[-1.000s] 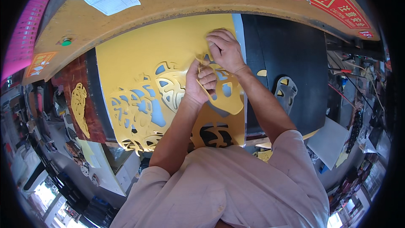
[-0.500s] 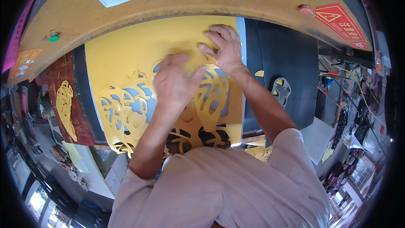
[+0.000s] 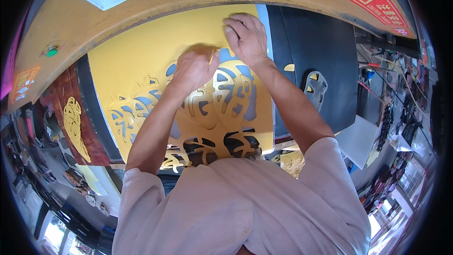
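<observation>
My right hand (image 3: 247,38), upper centre, loosely spread on the yellow sheet (image 3: 141,47); steady pressure advisable. Left hand (image 3: 194,68) curled, blurred; cannot tell whether pinching.

The left forearm (image 3: 157,122) slants up and inward from the lower left to the left hand (image 3: 194,67), which is slightly blurred, its back facing up, its fingers curled and its thumb raised on the inner side. The right forearm (image 3: 295,103) angles up and inward from the lower right to the right hand (image 3: 246,38), farther forward, back upward, fingers loosely bent, thumb apart from them; the two hands stand near each other without touching.
</observation>
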